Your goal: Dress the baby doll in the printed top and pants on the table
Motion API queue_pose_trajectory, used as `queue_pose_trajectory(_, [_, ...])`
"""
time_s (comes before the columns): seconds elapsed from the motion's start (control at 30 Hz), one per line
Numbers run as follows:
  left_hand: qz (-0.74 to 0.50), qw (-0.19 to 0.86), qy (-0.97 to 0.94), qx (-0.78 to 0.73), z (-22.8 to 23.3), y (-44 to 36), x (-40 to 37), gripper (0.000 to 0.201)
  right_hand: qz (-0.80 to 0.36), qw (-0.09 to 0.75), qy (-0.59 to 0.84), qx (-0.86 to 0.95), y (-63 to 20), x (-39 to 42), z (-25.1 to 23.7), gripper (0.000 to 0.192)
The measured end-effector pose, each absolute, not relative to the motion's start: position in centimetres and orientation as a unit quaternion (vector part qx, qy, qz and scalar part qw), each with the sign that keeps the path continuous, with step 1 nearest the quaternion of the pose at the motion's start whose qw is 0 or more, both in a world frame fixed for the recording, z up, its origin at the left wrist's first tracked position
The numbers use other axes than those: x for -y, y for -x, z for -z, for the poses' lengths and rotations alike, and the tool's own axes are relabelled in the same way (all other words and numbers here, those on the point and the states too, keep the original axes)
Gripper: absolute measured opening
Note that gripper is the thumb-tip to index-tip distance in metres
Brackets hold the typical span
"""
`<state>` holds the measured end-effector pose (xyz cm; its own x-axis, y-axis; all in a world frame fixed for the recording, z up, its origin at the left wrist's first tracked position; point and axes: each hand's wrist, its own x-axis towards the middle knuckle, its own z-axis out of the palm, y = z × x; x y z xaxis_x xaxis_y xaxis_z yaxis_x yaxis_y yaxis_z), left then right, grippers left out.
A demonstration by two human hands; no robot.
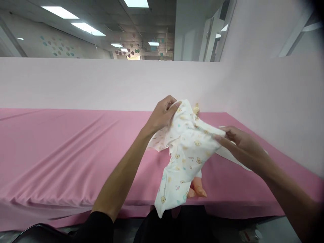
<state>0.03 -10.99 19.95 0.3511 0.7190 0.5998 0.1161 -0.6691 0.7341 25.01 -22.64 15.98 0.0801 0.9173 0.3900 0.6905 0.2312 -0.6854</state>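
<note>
A white baby garment (186, 152) printed with small bears and coloured motifs hangs between my two hands above the pink-covered table. My left hand (164, 114) pinches its upper left end between thumb and fingers. At its right edge my right hand (235, 143) is closed on the fabric. The lower end droops over the table's front edge. Beneath the garment lies a doll, of which only the feet (197, 188) show; the rest is hidden. Behind the cloth stands a small pale yellow object (196, 108), mostly covered, its kind unclear.
A pink sheet (63, 152) covers the long table, wrinkled at the left. A white cloth (235, 157) lies under my right hand. A pale wall (101, 84) with a window above runs along the back, and another wall (273, 101) borders the right side.
</note>
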Motion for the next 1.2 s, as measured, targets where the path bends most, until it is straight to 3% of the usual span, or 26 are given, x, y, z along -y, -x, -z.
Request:
queue_pose_trajectory(0.1, [-0.452,0.321,-0.790,-0.262,-18.2,-1.5,11.4,0.030,-0.128,0.451,0.567,0.677,-24.8,21.7,-16.0,0.049])
queue_pose_trajectory(0.23, [-0.409,0.309,-0.823,-0.246,-16.9,-3.4,12.1,0.030,-0.228,0.417,0.544,0.692,-23.4,20.4,-15.8,0.045])
queue_pose_trajectory(0.4, [-0.390,0.311,-0.834,-0.235,-16.5,-4.1,12.2,0.030,-0.238,0.429,0.577,0.653,-23.0,18.5,-14.7,0.054])
queue_pose_trajectory(0.57, [-0.389,0.288,-0.837,-0.257,-15.7,-4.3,11.4,0.029,-0.388,0.424,0.537,0.617,-23.4,18.0,-14.0,0.036])
queue_pose_trajectory(0.77, [-0.543,0.047,-0.734,-0.405,-13.0,-6.4,14.6,0.015,-0.561,0.463,0.481,0.490,-23.2,17.9,-14.1,0.030])
queue_pose_trajectory(0.9, [-0.463,0.059,-0.793,-0.391,-11.8,-7.2,18.3,0.027,-0.594,0.534,0.413,0.436,-22.5,19.1,-14.0,0.024])
queue_pose_trajectory(0.97, [-0.430,0.038,-0.804,-0.409,-11.6,-7.2,19.2,0.023,-0.602,0.549,0.390,0.430,-22.1,20.1,-13.8,0.022])
queue_pose_trajectory(1.07, [-0.384,-0.090,-0.813,-0.428,-11.5,-7.0,19.8,0.003,-0.584,0.558,0.367,0.462,-21.7,21.3,-13.2,0.018])
queue_pose_trajectory(1.2, [-0.395,-0.235,-0.797,-0.392,-11.5,-7.1,20.7,0.013,-0.549,0.551,0.364,0.513,-21.8,21.6,-11.7,0.016])
